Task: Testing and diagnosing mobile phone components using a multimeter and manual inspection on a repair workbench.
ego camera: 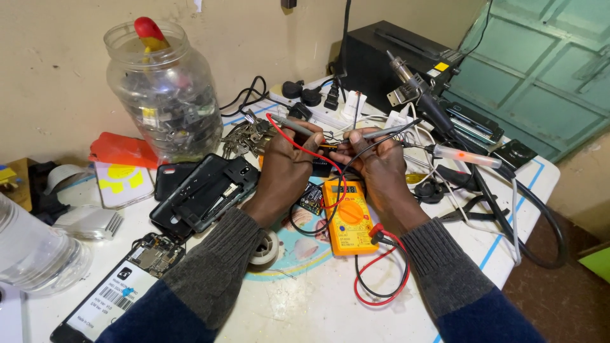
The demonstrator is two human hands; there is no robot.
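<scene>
While both forearms lie across the white table, the left hand pinches a grey probe with a red lead between thumb and fingers, tip pointed inward. The right hand pinches a second grey probe the same way, its tip aimed at the first. The two tips meet over a small dark part held between the hands; whether they touch it I cannot tell.

An orange multimeter lies flat just beneath the hands, near the table's middle, its display showing digits and red and black leads looping from its lower end toward the near edge. A small circuit board sits just left of the meter.

Toward the left edge: an opened black phone shell, a bare phone board, a clear plastic jar of parts by the wall. At the far edge a white power strip with plugs. Toward the right edge a hot-air handpiece and a soldering iron lie among tangled black cables.
</scene>
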